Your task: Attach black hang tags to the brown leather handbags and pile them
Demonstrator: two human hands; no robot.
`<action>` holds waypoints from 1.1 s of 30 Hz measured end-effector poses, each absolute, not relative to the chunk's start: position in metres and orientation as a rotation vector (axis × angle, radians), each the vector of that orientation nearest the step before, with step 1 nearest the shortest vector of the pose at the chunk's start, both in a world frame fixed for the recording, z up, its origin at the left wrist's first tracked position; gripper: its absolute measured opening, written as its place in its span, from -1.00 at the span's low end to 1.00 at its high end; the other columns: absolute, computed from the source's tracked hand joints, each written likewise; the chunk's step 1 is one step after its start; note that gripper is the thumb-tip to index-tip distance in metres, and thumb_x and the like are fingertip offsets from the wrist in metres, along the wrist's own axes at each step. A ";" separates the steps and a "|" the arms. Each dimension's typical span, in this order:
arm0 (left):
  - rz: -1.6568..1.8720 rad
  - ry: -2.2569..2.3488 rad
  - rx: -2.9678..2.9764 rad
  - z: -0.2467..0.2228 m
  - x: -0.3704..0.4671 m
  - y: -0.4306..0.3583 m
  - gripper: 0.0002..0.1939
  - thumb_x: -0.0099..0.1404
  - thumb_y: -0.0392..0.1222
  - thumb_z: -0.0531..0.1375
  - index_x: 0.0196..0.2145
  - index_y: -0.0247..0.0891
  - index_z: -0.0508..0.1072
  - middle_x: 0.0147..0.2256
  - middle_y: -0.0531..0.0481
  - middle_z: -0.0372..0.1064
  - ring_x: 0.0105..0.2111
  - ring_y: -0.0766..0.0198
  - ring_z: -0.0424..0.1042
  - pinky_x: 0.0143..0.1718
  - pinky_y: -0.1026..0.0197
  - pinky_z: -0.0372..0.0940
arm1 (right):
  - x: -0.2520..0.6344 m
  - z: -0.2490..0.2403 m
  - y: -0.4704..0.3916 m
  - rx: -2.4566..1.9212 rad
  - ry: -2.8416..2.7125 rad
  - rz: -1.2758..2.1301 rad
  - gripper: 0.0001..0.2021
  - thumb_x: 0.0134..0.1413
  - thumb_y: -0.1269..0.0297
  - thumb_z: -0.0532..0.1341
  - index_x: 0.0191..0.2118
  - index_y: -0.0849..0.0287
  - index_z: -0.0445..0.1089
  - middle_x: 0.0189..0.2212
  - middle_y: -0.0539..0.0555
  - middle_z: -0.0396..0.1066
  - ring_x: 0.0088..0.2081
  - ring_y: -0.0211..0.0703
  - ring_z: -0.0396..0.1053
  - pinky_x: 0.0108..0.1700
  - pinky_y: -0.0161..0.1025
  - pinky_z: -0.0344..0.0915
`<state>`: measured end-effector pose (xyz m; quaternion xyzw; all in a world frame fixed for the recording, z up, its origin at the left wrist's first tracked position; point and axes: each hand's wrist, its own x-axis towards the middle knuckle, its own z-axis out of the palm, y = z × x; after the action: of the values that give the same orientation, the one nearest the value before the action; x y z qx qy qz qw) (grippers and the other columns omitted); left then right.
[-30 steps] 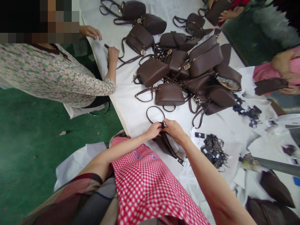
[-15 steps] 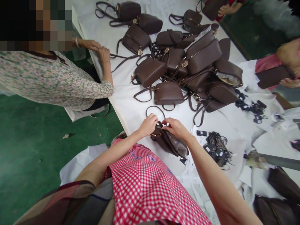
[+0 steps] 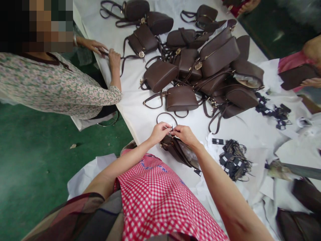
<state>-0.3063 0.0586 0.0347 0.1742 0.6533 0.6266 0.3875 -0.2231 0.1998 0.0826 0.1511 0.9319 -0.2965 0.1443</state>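
A dark brown handbag (image 3: 179,152) lies at the table's near edge, its top partly open with pale wrapping inside. Over its strap end, my left hand (image 3: 161,131) and my right hand (image 3: 185,134) meet with fingertips nearly touching. Both hands pinch at a small dark strap or cord piece between them; its exact form is too small to tell. The bag's thin strap (image 3: 167,113) loops on the table beyond my fingers. A black tag (image 3: 197,171) sticks out at the bag's lower right end.
Many brown handbags (image 3: 182,98) are heaped beyond my hands. Black tags (image 3: 234,160) lie piled to the right, with more tags (image 3: 273,110) farther back. At left a person in a floral top (image 3: 75,90) holds a strap. Another person's hand (image 3: 312,82) holds a brown piece at right.
My fingertips have come closer together and lifted slightly off the bag, with the small dark piece now between them. The person at left has shifted one hand along the strap.
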 end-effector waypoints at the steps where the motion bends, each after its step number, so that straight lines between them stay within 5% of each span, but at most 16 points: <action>1: 1.588 1.728 0.504 0.035 -0.306 0.059 -0.96 0.13 -0.37 0.19 -0.41 -0.33 0.44 -0.41 0.03 0.39 -0.47 0.40 0.35 -0.37 0.31 0.29 | -0.224 0.082 0.200 0.417 2.694 -0.832 -0.76 0.14 0.24 0.16 -0.46 0.19 0.49 -0.48 0.02 0.46 -0.40 -0.24 0.34 -0.29 -0.33 0.17; 9: 1.526 1.926 0.786 0.035 -0.311 0.062 -0.90 0.11 -0.41 0.17 -0.51 -0.31 0.45 -0.48 0.06 0.34 -0.44 0.39 0.31 -0.34 0.32 0.23 | -0.224 0.077 0.203 0.316 2.702 -0.772 -0.77 0.17 0.26 0.14 -0.39 0.19 0.50 -0.41 0.07 0.48 -0.34 -0.20 0.36 -0.23 -0.32 0.19; 33: 1.613 1.498 0.232 0.023 -0.305 0.062 -0.95 0.02 -0.40 0.16 -0.55 -0.33 0.37 -0.58 0.14 0.30 -0.56 0.41 0.36 -0.44 0.31 0.37 | -0.219 0.072 0.193 0.379 2.839 -1.011 -0.79 0.10 0.33 0.07 -0.48 0.19 0.38 -0.50 0.04 0.39 -0.42 -0.23 0.27 -0.28 -0.32 0.17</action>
<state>-0.3050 0.0623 0.0228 0.0937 0.6053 0.6517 0.4474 -0.2193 0.1933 0.0720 0.1248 0.9335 -0.3323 0.0519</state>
